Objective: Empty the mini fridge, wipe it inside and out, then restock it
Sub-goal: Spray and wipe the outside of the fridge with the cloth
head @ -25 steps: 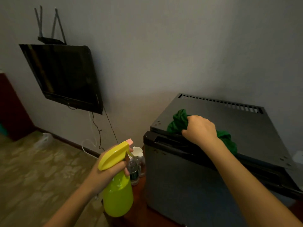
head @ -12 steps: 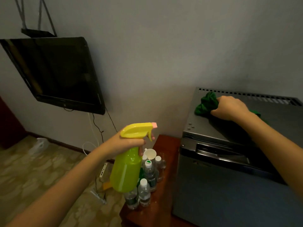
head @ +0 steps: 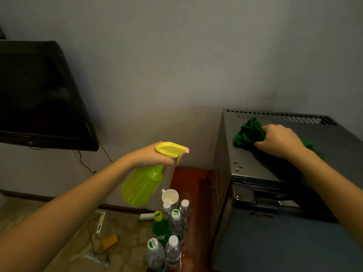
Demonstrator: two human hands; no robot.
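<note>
I see two slender arms, bare from the edge of my view to the fingertips: left hand and right hand, wrists smooth and uncovered

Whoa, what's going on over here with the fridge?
Someone is cleaning the mini fridge. The right hand grips a bunched green cloth on the fridge's top, near the back vents. The left hand holds a yellow-green spray bottle in the air beside it. Water bottles and a white cup stand on the red-brown table alongside.
</note>
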